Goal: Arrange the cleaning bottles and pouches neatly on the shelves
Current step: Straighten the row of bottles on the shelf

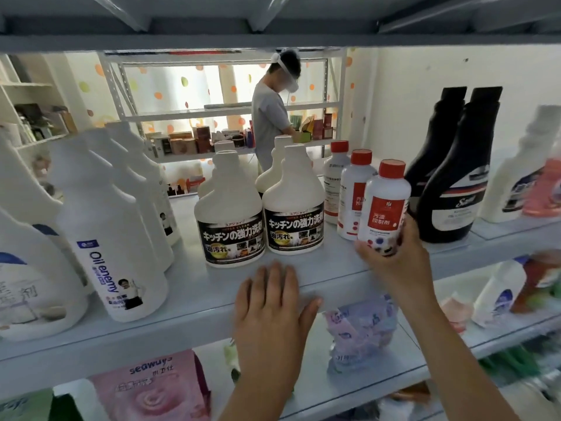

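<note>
Head view shows the upper shelf (188,302), a pale grey metal board, mostly in order already. Tall white handled jugs (112,226) stand in a file on the left, four white bottles with black Japanese labels (230,214) sit two by two in the middle, and two black bottles with white labels (452,177) stand near the right. Between these, two small white bottles with red caps (353,192) line up front to back.

The right hand (394,259) is wrapped round the lower part of a third small white red-capped bottle (385,208), held tilted at the front of that file, its base just above or just on the board; I cannot tell which. The left hand (273,311) lies flat and spread on the shelf's front lip, gripping nothing.

So this row looks nearly finished, I'd say. The shelf below looks less settled: a lilac patterned pouch (361,335) slumps there, and a pink pouch (158,393) sits lower left.

Room is tight: the black bottles stand just beside the held one, the black-labelled bottles close on the other side, and the front edge is near.
</note>
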Demonstrator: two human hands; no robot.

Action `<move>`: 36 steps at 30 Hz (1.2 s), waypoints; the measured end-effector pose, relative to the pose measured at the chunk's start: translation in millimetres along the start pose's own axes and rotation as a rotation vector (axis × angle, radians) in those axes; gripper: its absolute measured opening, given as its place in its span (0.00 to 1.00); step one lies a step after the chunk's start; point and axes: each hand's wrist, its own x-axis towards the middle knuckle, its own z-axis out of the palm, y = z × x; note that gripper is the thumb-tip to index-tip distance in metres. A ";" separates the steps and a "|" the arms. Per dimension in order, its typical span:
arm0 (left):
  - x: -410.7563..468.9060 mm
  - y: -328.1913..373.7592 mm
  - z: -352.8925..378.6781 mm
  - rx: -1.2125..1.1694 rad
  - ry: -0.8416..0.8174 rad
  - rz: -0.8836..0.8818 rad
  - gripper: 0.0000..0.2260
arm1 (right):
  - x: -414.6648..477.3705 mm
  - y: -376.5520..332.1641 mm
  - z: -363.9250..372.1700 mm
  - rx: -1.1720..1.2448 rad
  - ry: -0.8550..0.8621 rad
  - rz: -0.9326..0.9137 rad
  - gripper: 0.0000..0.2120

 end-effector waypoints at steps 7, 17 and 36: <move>0.7 6.6 5.4 0.006 -0.025 -0.101 0.26 | -5.3 6.2 -14.2 0.026 -0.073 -0.025 0.28; 49.2 96.6 -48.1 -1.666 -0.335 -0.572 0.29 | -44.6 42.1 -71.7 0.792 -0.918 0.301 0.40; -11.1 167.9 18.8 -1.790 -0.460 -1.315 0.10 | -69.1 134.1 -104.4 0.791 -1.345 0.807 0.24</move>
